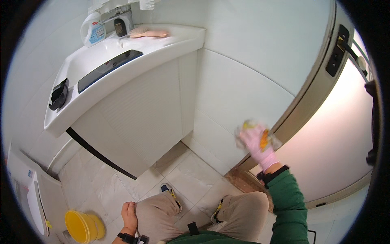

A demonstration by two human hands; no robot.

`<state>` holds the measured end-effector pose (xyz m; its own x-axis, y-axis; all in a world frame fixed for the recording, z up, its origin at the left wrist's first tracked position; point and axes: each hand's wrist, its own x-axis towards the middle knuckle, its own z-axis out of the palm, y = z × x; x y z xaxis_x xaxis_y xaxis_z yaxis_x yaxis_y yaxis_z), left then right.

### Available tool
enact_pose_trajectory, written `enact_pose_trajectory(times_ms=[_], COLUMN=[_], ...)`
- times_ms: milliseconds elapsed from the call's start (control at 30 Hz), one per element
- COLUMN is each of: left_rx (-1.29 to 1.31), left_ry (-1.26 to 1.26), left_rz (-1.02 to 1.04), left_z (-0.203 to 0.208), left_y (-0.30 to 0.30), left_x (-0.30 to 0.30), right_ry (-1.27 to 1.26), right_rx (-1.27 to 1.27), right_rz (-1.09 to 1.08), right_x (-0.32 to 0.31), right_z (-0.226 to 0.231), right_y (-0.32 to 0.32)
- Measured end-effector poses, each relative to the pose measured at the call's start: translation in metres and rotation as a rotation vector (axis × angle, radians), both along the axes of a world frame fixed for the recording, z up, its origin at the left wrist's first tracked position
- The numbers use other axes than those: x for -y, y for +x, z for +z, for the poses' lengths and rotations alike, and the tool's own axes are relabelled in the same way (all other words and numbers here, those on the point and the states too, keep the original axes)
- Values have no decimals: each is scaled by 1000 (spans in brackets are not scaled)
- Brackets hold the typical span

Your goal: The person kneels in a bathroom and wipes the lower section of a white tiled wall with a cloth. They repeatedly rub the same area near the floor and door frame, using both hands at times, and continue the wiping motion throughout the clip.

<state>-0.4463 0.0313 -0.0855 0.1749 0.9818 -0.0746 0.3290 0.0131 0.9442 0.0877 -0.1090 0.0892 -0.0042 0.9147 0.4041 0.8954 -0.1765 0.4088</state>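
Note:
My right hand (256,143), in a pink glove, presses a crumpled cloth (269,139) with yellow and orange patches against the wall tile beside the door frame (308,93). The hand and cloth are blurred. My left hand (129,215) is bare, with a dark watch on the wrist. It rests loosely curled on my left thigh and holds nothing. I am crouching, with both shoes on the floor tiles.
A white vanity (134,105) with a basin stands at upper left, carrying a detergent bottle (92,29), a pink brush (148,32) and a black holder (59,94). A yellow bucket (83,225) sits at lower left beside a white toilet (38,203). A frosted door (337,134) fills the right.

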Motion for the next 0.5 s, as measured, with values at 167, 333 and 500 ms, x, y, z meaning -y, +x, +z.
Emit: enact_pose_trajectory(times_ms=[167,333,500], left_rx=[3,-41,-51], left_ry=[31,74,90], left_rz=[0,38,51], left_z=[3,4,3], left_y=[10,11,8], left_x=[1,4,3], right_ry=[777,685,415], right_rx=[289,244,-24], right_rz=[-236,-198,-126], right_x=[12,19,35], right_z=[153,101,-2], right_y=[2,-5,-18])
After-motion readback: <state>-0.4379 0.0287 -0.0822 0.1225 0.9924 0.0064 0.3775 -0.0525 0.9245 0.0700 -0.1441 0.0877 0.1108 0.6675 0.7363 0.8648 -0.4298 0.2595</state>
